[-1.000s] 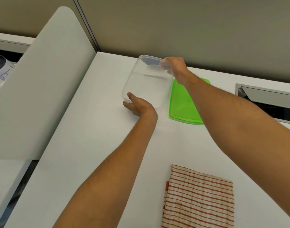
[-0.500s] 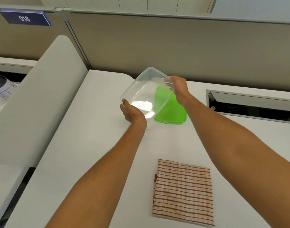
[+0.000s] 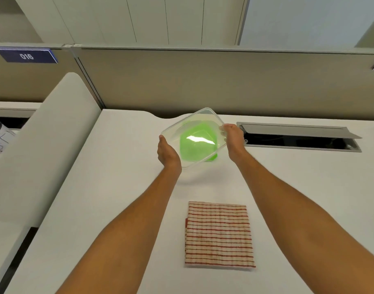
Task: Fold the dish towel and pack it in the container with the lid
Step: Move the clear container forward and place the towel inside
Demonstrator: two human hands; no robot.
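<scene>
The clear plastic container (image 3: 177, 129) is lifted off the white desk (image 3: 118, 187) and tilted, its bottom facing me. My left hand (image 3: 168, 151) grips its near-left edge and my right hand (image 3: 232, 137) grips its far-right edge. The green lid (image 3: 212, 158) lies flat on the desk behind it, seen mostly through the clear plastic. The folded dish towel (image 3: 219, 234), cream with red stripes, lies flat on the desk nearer to me, apart from both hands.
An open cable tray slot (image 3: 298, 137) is set into the desk at the back right. A white curved divider panel (image 3: 44, 149) rises along the left edge. A beige partition wall (image 3: 203, 81) closes the back.
Both hands raised the container from the desk and carried it right, over the green lid, tilting it toward me. The camera view tipped upward.
</scene>
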